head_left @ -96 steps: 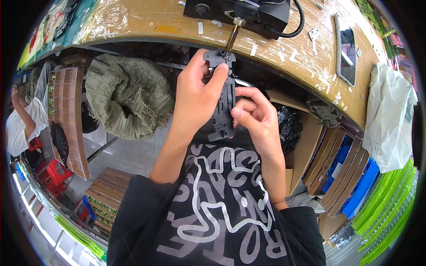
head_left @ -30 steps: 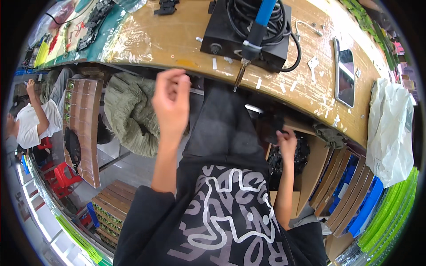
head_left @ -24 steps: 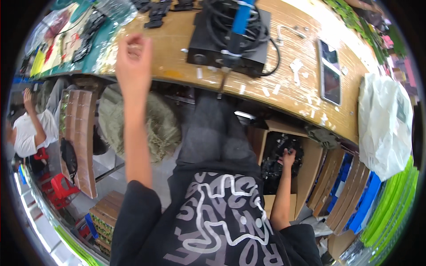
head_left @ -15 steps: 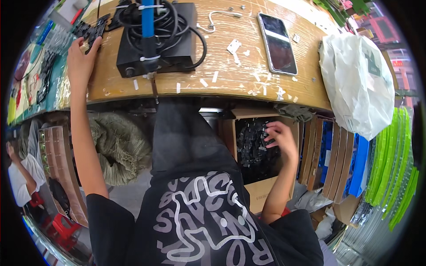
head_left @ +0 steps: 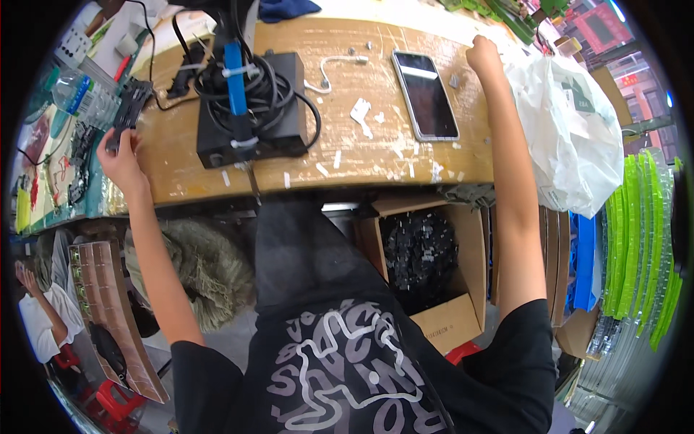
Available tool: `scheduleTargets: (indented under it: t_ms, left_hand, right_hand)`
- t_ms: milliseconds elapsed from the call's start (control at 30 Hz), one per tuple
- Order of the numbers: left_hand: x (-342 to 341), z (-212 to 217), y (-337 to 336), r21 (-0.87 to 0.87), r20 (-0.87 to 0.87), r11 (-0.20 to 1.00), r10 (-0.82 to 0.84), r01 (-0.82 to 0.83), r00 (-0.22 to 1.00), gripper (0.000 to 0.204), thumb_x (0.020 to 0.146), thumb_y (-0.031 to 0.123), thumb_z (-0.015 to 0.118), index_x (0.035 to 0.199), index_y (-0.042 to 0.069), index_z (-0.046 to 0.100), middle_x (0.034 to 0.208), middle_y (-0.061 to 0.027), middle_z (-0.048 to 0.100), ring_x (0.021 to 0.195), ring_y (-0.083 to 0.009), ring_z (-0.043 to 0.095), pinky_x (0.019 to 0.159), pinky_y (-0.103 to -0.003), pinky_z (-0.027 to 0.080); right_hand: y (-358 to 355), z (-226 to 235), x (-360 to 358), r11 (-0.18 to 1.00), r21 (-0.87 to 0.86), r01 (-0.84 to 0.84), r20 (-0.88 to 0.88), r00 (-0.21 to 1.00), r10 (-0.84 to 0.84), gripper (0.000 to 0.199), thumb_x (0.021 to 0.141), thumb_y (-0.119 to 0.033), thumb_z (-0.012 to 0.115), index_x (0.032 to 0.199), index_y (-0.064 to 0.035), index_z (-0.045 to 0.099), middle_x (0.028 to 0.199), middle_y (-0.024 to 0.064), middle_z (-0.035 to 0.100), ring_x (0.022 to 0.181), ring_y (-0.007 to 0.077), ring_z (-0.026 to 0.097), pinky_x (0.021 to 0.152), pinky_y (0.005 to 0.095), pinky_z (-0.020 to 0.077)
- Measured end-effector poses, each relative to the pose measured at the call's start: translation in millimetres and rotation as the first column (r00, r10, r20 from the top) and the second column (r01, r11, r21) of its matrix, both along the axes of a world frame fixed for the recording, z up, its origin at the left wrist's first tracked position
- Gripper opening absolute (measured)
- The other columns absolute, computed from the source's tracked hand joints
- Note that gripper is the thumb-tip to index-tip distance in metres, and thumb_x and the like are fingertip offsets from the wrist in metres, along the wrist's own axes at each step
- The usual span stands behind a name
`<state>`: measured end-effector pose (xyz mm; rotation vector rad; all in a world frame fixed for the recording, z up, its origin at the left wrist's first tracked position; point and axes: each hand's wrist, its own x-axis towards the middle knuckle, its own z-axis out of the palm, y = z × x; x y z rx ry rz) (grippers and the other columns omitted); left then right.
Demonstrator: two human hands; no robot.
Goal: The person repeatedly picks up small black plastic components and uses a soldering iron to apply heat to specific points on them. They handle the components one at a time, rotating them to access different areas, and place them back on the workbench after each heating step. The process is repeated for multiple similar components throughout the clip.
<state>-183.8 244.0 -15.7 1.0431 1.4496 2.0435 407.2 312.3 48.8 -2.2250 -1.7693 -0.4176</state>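
Note:
At the table's left end, my left hand [head_left: 124,160] is closed with its thumb and fingers round a small black plastic part [head_left: 124,132]. More black plastic pieces [head_left: 133,101] lie just beyond it in a row. My right hand [head_left: 483,55] is stretched to the far right of the table, fingers curled in; whatever may be in them is hidden. Nearest to it are the white plastic bag [head_left: 564,130] and some green leafy pieces [head_left: 506,22]. The cardboard box [head_left: 473,253] beside my right thigh holds a heap of small black parts [head_left: 419,249].
A black power box [head_left: 249,148] with coiled cables and a blue-handled soldering iron [head_left: 233,76] stands at mid-left. A phone [head_left: 426,98], a white cable [head_left: 323,76] and white scraps lie on the wooden table [head_left: 347,152]. A clear bottle [head_left: 79,94] stands far left; another person sits at lower left.
My right hand has left the box of black parts and reached up to the table's far right. My left hand has shifted slightly and now grips a black part.

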Motion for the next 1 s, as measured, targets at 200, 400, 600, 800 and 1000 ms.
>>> scheduleTargets:
  t_ms: [200,400,600,800,1000]
  left_hand:
    - [16.9,29.1,-52.8,0.111,0.087,0.993,-0.043,0.033,0.995,0.036,0.079,-0.001,0.048,0.113,-0.004,0.039,0.099,-0.0146,0.050,0.090,-0.0209,0.051,0.081,-0.033,0.044]
    - [22.0,41.2,-119.3,0.141,0.282,0.982,-0.163,0.127,0.946,0.048,0.077,0.008,0.044,0.122,-0.004,0.032,0.112,-0.0160,0.043,0.104,-0.0237,0.044,0.095,-0.035,0.031]
    - [39.6,41.9,-157.2,0.051,0.410,0.984,-0.179,0.173,0.894,0.052,0.074,0.012,0.045,0.122,-0.002,0.033,0.110,-0.0123,0.043,0.103,-0.0228,0.045,0.091,-0.037,0.034]
    - [85.5,59.1,-185.1,-0.091,0.369,0.962,-0.206,0.256,0.906,0.055,0.067,0.015,0.055,0.116,-0.004,0.038,0.097,-0.0109,0.049,0.088,-0.0205,0.052,0.080,-0.031,0.042]
    - [103.5,50.6,-219.2,-0.127,0.462,0.837,-0.425,0.532,0.779,0.047,0.069,0.010,0.055,0.112,-0.007,0.043,0.097,-0.0137,0.053,0.084,-0.0181,0.055,0.076,-0.027,0.045]
  right_hand:
    - [39.8,-25.3,36.6,0.967,0.014,0.254,0.177,0.951,-0.252,0.018,0.075,-0.007,0.048,0.089,-0.0015,0.059,0.105,0.0220,0.051,0.092,0.0351,0.055,0.072,0.0388,0.0491]
    - [57.5,-40.0,74.4,0.980,-0.079,0.183,0.305,0.940,-0.151,0.013,0.075,-0.005,0.047,0.082,-0.0028,0.058,0.086,0.0171,0.059,0.079,0.0317,0.059,0.067,0.0383,0.0496]
    - [46.4,-29.6,35.1,0.980,0.147,0.136,0.140,0.978,-0.156,0.016,0.075,-0.005,0.041,0.080,0.0000,0.055,0.082,0.0220,0.058,0.080,0.0364,0.057,0.071,0.0421,0.0456]
    - [-21.4,2.1,-32.7,0.878,0.471,-0.088,-0.397,0.868,0.300,0.016,0.068,-0.013,0.058,0.081,-0.0056,0.065,0.071,0.0081,0.064,0.068,0.0161,0.060,0.065,0.0284,0.0465]
    - [-170.4,13.9,-163.6,0.852,0.524,-0.005,-0.798,0.347,0.493,0.016,0.074,0.001,0.060,0.090,0.0052,0.058,0.081,0.0100,0.061,0.072,0.0144,0.059,0.069,0.0242,0.0462]
